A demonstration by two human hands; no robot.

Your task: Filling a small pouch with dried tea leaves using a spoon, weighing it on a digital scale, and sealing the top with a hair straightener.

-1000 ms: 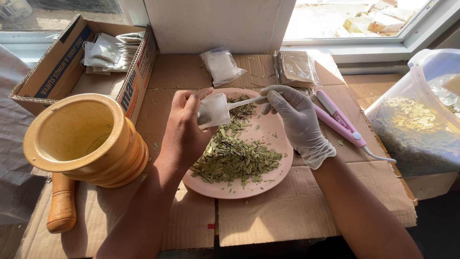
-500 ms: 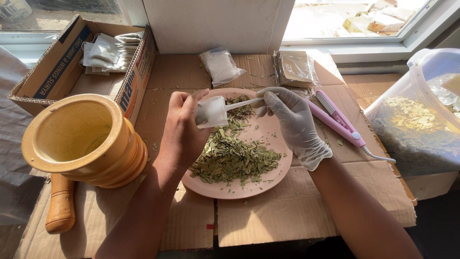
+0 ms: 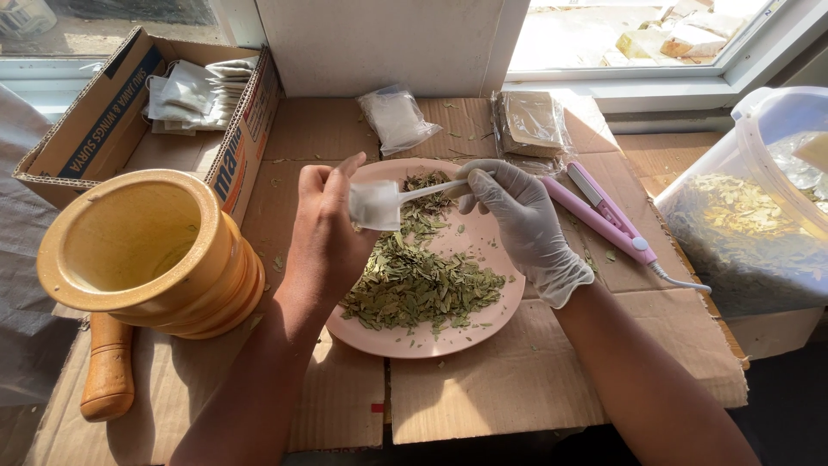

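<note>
Head view: above the pink plate (image 3: 483, 332) of dried leaves (image 3: 414, 285), a white spoon (image 3: 431, 190) is held lengthwise left-right, bowl toward a small sachet (image 3: 375, 205). The sachet is pinched by the bare left hand (image 3: 332, 229); the spoon handle is gripped by the gloved right hand (image 3: 517, 220).

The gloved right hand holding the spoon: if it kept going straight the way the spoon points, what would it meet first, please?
The right hand aims its white spoon leftward, into the small white sachet pinched by the bare left hand. The sachet comes first, though depth is hard to judge.
</note>
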